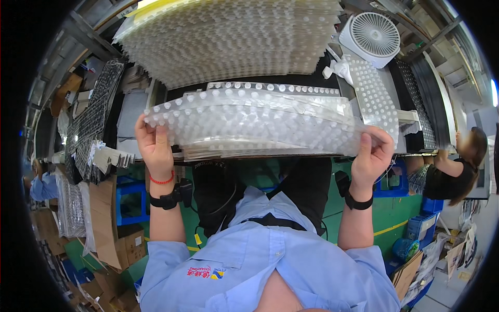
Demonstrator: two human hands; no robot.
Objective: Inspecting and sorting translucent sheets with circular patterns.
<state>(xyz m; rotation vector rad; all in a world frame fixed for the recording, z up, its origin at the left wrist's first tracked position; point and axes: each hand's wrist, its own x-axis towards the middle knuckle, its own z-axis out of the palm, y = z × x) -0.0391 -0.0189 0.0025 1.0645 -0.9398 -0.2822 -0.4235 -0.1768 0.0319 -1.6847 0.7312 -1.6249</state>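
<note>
Between my two hands stretches a clear plastic sheet (249, 119) covered in rows of round white bumps, slightly bowed. Its left end is pinched by my left hand (155, 140), thumb on the near side. At the other end, my right hand (372, 148) grips the corner between thumb and fingers. Beneath the sheet lie more flat translucent pieces (228, 152) along the table's near edge, partly covered. Just behind it shows another strip (280, 87) with round bumps. A tall stack of similar bumpy sheets (228, 44) rises at the back of the table.
A white fan (374, 35) stands at the back right, near another bumpy sheet (371, 88) and a crumpled white cloth (340, 70). Small pale parts (112, 157) sit at the left. Another person (447, 171) is at the far right. Cardboard boxes (127, 247) stand on the green floor.
</note>
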